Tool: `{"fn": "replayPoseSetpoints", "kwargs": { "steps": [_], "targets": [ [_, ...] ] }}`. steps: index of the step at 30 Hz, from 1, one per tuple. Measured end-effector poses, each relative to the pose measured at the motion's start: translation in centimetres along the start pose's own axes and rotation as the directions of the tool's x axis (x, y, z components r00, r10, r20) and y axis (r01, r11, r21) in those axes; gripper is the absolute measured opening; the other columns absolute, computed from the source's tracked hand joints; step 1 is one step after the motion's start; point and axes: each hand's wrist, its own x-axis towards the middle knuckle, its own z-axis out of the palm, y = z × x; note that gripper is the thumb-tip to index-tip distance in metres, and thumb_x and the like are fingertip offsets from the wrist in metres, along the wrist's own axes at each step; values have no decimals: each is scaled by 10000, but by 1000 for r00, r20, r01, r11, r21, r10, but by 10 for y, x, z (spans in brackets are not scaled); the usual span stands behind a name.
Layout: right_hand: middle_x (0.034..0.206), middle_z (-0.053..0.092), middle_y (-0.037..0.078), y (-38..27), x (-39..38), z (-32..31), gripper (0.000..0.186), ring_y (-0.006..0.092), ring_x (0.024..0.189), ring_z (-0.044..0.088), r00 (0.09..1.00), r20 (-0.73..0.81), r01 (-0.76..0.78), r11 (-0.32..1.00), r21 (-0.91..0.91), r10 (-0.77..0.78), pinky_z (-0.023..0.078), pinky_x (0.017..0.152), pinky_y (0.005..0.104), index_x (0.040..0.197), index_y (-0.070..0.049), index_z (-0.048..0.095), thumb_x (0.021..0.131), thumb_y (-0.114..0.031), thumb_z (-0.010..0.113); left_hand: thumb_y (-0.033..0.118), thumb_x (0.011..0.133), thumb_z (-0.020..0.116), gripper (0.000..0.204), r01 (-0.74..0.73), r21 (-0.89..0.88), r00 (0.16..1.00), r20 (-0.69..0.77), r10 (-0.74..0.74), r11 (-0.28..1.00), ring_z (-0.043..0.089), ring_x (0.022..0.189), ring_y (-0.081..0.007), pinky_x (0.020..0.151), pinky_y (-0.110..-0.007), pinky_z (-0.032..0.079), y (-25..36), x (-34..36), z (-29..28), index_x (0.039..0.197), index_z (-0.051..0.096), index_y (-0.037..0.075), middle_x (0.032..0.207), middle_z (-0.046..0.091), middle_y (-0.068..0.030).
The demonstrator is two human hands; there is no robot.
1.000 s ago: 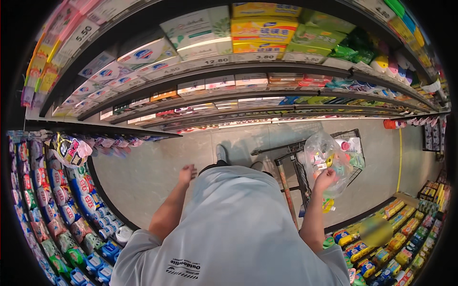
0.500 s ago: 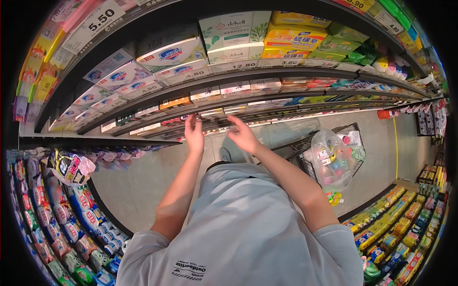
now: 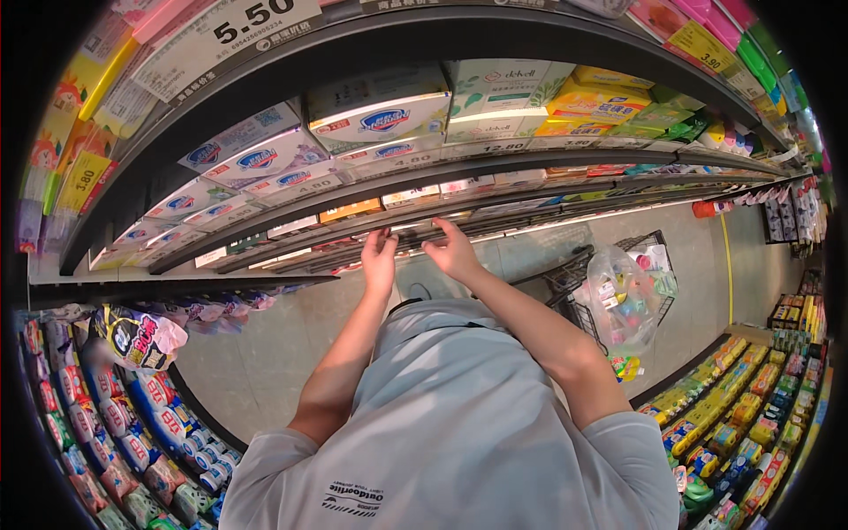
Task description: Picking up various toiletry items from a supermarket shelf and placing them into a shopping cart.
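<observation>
So I'm in a store aisle looking down at both my hands up by the lower shelves. They're near each other with a gap between. My left hand has its fingers bent up, thumb held off them. My right hand has thumb and fingers spread apart, pointing toward the left one. Can't tell if any fingertips touch the shelf edge.

Closest to my hands are the small boxes on those lower shelves: an orange box just beyond my left hand, and a pale box to the right of that one. Shelf above has white boxes with an oval logo, then white-and-green boxes, then yellow boxes further right.

Off to my right there's a black wire cart and a clear plastic bag with colourful stuff inside; hard to say if the bag sits in the cart or hangs on its near side. A yellow-and-green pack is just below the bag. To my left, a round black-and-pink pack hangs by the shelf end.
</observation>
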Motion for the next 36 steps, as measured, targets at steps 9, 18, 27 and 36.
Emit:
{"fn": "replayPoseSetpoints", "kwargs": {
  "steps": [9, 18, 27, 36],
  "targets": [
    [1371, 591, 105, -49, -35, -6, 480, 246, 1126, 648, 969, -120, 209, 975, -81, -218, 550, 874, 355, 1258, -50, 555, 839, -149, 766, -1, 972, 568, 496, -9, -125, 1000, -30, 5, 992, 525, 1321, -204, 1099, -327, 412, 29, -44, -6, 1464, 505, -15, 1409, 574, -133],
    [1074, 634, 90, -26, -36, -27, 282, 194, 881, 646, 989, -139, 79, 957, 279, -41, 529, 796, 321, 1113, -42, 556, 899, -98, 731, 23, 978, 607, 489, 125, -54, 985, 126, -117, 991, 583, 1183, -142, 1030, -287, 454, 34, -79, -11, 1459, 521, -1, 1348, 615, -103],
    [1015, 595, 40, 28, -80, -83, 264, 107, 835, 605, 987, -150, 10, 921, 390, 53, 537, 668, 279, 1107, -65, 566, 928, -157, 738, 10, 966, 649, 459, 306, -89, 914, 305, -267, 948, 589, 880, -76, 770, -219, 490, 44, -92, 39, 1419, 577, 25, 1153, 681, -42],
    [913, 629, 1, 45, -167, -174, 440, 72, 763, 600, 997, -20, -60, 906, 418, 75, 476, 600, 255, 1343, -123, 614, 918, -130, 728, 40, 1004, 601, 409, 312, 100, 755, 578, -310, 945, 649, 1007, -124, 857, -239, 512, 8, -101, 66, 1411, 569, 23, 1247, 679, -118]
  ]
}}
